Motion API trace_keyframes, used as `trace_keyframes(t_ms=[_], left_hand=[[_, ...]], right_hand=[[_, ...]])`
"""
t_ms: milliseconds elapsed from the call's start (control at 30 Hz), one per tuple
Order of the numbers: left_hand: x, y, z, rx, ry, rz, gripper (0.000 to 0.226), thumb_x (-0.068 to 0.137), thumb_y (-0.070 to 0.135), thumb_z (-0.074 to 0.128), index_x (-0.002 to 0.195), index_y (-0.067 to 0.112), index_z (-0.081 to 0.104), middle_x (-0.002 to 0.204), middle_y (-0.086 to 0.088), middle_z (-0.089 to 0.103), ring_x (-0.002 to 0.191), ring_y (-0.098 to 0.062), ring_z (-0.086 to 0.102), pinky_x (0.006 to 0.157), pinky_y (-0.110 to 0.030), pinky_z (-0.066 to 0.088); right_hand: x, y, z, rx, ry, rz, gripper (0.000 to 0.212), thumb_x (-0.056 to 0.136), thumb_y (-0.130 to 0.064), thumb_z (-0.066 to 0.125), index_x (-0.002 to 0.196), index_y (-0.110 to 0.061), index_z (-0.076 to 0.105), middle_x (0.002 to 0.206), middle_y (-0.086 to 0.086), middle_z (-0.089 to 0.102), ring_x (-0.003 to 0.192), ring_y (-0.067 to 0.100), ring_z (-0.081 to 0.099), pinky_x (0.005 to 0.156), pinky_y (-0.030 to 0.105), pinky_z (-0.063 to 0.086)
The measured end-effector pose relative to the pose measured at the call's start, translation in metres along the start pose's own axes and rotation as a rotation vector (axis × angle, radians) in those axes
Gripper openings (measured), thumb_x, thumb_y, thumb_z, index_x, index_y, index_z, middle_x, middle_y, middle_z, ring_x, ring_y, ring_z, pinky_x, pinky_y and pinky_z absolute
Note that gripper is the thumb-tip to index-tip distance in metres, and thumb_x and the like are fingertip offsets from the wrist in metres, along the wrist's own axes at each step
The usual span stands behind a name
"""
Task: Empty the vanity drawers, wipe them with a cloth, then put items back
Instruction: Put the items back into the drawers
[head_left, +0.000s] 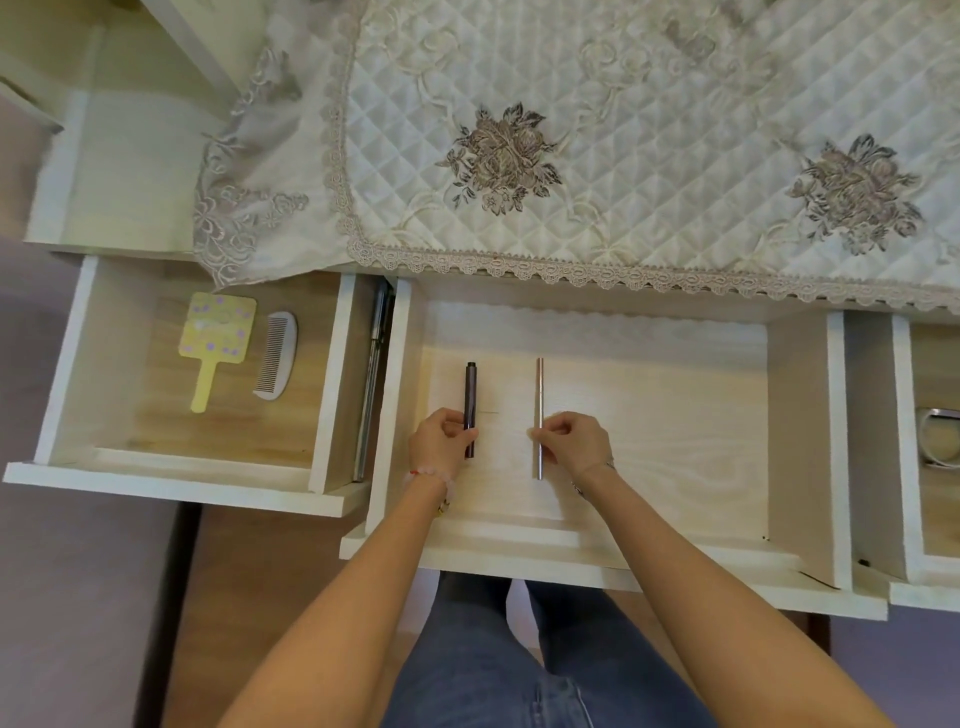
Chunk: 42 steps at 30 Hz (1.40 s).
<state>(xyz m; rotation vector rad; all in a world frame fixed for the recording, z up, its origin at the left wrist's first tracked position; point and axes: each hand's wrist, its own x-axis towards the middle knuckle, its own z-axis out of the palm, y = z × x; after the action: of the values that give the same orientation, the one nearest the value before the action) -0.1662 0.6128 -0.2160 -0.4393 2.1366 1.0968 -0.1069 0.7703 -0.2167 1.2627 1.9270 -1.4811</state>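
Pale wood-grain lines the middle drawer (675, 415), which is standing pulled out from the table (130, 171), and both of the person's hands are working inside it. The left hand (440, 441) is pinching a dark cosmetic stick (471, 400) near its lower end, fingers curled round it. The right hand (574, 444) is pinching a slim metallic stick (539, 395) the same way. Both sticks are lying lengthwise on the drawer floor, parallel and a little apart.

To my eye she is putting things back and squaring them up, though she could equally be lifting them out; nothing here settles it. If it is the return step, the next move is simply letting go without rolling either stick, then pushing the drawer home.

Counting: three drawers are standing open. The middle one is holding the two sticks. The left drawer (156, 426) is holding one yellow hand mirror (218, 332) and one white comb (278, 356), side by side. The right drawer (904, 441) is showing one whitish object (940, 436), cut off at the edge. One quilted cover (623, 130) is draping the tabletop. I am seeing no wiping cloth.
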Motion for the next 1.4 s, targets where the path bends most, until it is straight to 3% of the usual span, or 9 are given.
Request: trace_keyframes(t_ms=[200, 333, 500, 600, 767, 833, 1033, 1200, 1400], left_hand=[[0.007, -0.009, 0.004, 0.051, 0.049, -0.014, 0.019, 0.080, 0.010, 0.070, 0.095, 0.005, 0.060, 0.080, -0.004, 0.058, 0.078, -0.018, 0.056, 0.071, -0.028, 0.047], [0.008, -0.011, 0.008, 0.103, 0.068, -0.009, 0.018, 0.077, 0.012, 0.073, 0.086, 0.011, 0.058, 0.071, 0.004, 0.056, 0.071, -0.014, 0.055, 0.061, -0.023, 0.042], [0.007, -0.011, 0.010, 0.157, 0.101, 0.020, 0.024, 0.076, 0.012, 0.074, 0.075, 0.019, 0.051, 0.066, 0.007, 0.053, 0.065, -0.011, 0.051, 0.055, -0.022, 0.038], [0.006, -0.009, 0.009, 0.187, 0.088, 0.034, 0.023, 0.076, 0.012, 0.072, 0.077, 0.018, 0.050, 0.066, 0.007, 0.051, 0.068, -0.013, 0.052, 0.061, -0.024, 0.039], [-0.005, 0.005, -0.002, 0.269, 0.056, 0.097, 0.016, 0.087, 0.024, 0.063, 0.094, 0.013, 0.052, 0.082, 0.004, 0.055, 0.078, -0.013, 0.052, 0.057, -0.020, 0.036], [-0.012, 0.015, -0.012, 0.313, 0.069, 0.166, 0.022, 0.090, 0.027, 0.058, 0.104, 0.011, 0.054, 0.094, 0.000, 0.058, 0.081, -0.012, 0.052, 0.057, -0.017, 0.034], [-0.046, 0.057, -0.040, 0.497, 0.165, 0.552, 0.033, 0.092, 0.031, 0.054, 0.120, 0.014, 0.054, 0.119, -0.002, 0.059, 0.106, -0.018, 0.055, 0.081, -0.029, 0.044], [-0.075, 0.102, -0.046, 0.680, 0.318, 0.957, 0.035, 0.089, 0.024, 0.059, 0.119, 0.005, 0.058, 0.113, -0.013, 0.064, 0.104, -0.029, 0.059, 0.085, -0.037, 0.045], [-0.093, 0.147, -0.037, 0.727, 0.327, 1.223, 0.039, 0.084, 0.023, 0.066, 0.116, 0.001, 0.059, 0.110, -0.015, 0.064, 0.103, -0.031, 0.060, 0.089, -0.041, 0.046]], right_hand=[[0.005, -0.002, 0.008, -0.133, 0.046, -0.004, 0.015, 0.076, -0.019, 0.072, 0.073, -0.018, 0.057, 0.082, 0.004, 0.070, 0.080, 0.021, 0.067, 0.079, 0.035, 0.052], [0.006, -0.006, 0.013, -0.252, 0.054, 0.002, 0.013, 0.078, -0.023, 0.069, 0.075, -0.018, 0.057, 0.087, 0.003, 0.069, 0.084, 0.019, 0.063, 0.068, 0.025, 0.041], [0.005, -0.004, 0.012, -0.282, 0.038, -0.005, 0.013, 0.078, -0.025, 0.068, 0.080, -0.016, 0.058, 0.089, 0.003, 0.069, 0.086, 0.017, 0.061, 0.068, 0.024, 0.038], [0.003, -0.003, 0.006, -0.258, 0.025, -0.016, 0.019, 0.077, -0.028, 0.071, 0.081, -0.019, 0.055, 0.091, 0.002, 0.068, 0.087, 0.018, 0.061, 0.069, 0.025, 0.040], [-0.014, -0.009, -0.024, -0.194, 0.017, -0.119, 0.031, 0.078, -0.031, 0.071, 0.103, -0.017, 0.061, 0.091, -0.004, 0.063, 0.092, 0.016, 0.060, 0.080, 0.029, 0.046], [-0.025, -0.018, -0.042, -0.193, 0.061, -0.231, 0.031, 0.080, -0.029, 0.069, 0.107, -0.017, 0.059, 0.094, -0.002, 0.063, 0.093, 0.017, 0.061, 0.081, 0.031, 0.047], [-0.063, -0.042, -0.095, -0.409, 0.231, -0.558, 0.050, 0.088, -0.029, 0.061, 0.133, -0.016, 0.044, 0.131, 0.003, 0.051, 0.121, 0.020, 0.046, 0.098, 0.029, 0.035], [-0.092, -0.052, -0.124, -0.502, 0.406, -0.732, 0.052, 0.090, -0.027, 0.058, 0.136, -0.011, 0.041, 0.137, 0.006, 0.046, 0.128, 0.022, 0.039, 0.104, 0.024, 0.027], [-0.117, -0.054, -0.152, -0.471, 0.574, -0.765, 0.053, 0.091, -0.026, 0.056, 0.138, -0.010, 0.039, 0.139, 0.007, 0.044, 0.130, 0.022, 0.039, 0.106, 0.029, 0.029]])
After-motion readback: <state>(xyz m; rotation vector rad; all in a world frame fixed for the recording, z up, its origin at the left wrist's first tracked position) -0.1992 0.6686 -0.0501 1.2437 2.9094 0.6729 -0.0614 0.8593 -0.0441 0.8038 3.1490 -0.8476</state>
